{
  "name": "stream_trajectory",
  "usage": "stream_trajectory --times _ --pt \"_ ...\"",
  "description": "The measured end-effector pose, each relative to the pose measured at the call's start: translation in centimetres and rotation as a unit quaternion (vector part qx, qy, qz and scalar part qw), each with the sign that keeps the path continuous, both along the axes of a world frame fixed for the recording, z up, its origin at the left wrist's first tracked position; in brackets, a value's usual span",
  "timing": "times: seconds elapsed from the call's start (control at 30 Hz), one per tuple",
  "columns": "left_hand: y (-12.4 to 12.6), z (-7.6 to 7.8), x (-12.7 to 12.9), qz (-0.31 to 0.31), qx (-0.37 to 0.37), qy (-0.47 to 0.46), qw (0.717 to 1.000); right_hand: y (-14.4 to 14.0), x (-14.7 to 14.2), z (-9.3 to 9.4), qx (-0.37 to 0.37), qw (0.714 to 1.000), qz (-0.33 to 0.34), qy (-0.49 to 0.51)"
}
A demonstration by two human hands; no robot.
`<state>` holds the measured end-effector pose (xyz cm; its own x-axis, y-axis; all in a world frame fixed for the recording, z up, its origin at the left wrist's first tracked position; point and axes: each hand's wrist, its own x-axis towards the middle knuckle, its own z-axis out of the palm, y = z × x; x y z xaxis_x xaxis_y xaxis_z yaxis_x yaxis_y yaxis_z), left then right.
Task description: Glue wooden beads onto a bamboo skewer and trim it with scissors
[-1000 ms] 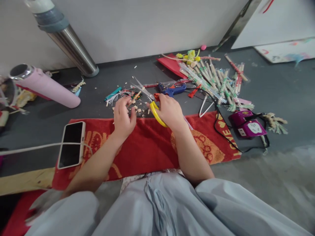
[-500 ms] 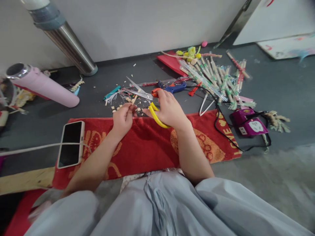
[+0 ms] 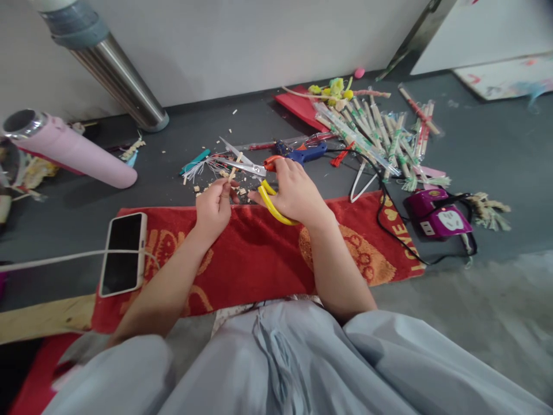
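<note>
My right hand (image 3: 298, 193) is closed round the handles of a pair of scissors (image 3: 273, 202), one handle yellow and one orange. Their blades stand apart and point to the upper left. Between my left thumb and fingers is a thin pale wooden stick (image 3: 234, 168), its upper end between the blades. My left hand (image 3: 215, 206) is closed over the far edge of a red towel (image 3: 263, 259). Small cut pale bits (image 3: 224, 173) lie scattered on the dark table around the blades. A blue glue gun (image 3: 307, 153) lies just beyond my right hand.
Left stand a pink bottle (image 3: 73, 151) and a steel flask (image 3: 118, 78); a phone (image 3: 124, 253) with a white cable rests on the towel. Right are many wrapped sticks (image 3: 380, 129), a purple power adapter (image 3: 438, 214) and a black cord (image 3: 380, 213). A wall rises behind.
The view has shifted very slightly. Both hands stay almost in place, the scissors still apart around the stick.
</note>
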<state>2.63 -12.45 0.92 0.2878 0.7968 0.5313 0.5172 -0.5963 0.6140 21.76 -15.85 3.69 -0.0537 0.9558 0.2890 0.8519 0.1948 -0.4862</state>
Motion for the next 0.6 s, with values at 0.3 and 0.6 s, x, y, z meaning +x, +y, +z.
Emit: stream_trajectory --times 0.3,0.6 --pt "-0.08 -0.16 -0.23 0.014 0.008 0.044 0.999 -0.01 0.16 0.03 0.003 1.000 0.002 0.021" --pt "0.34 -0.48 -0.76 0.029 0.052 0.063 0.996 -0.15 -0.17 0.44 -0.003 1.000 0.006 0.024"
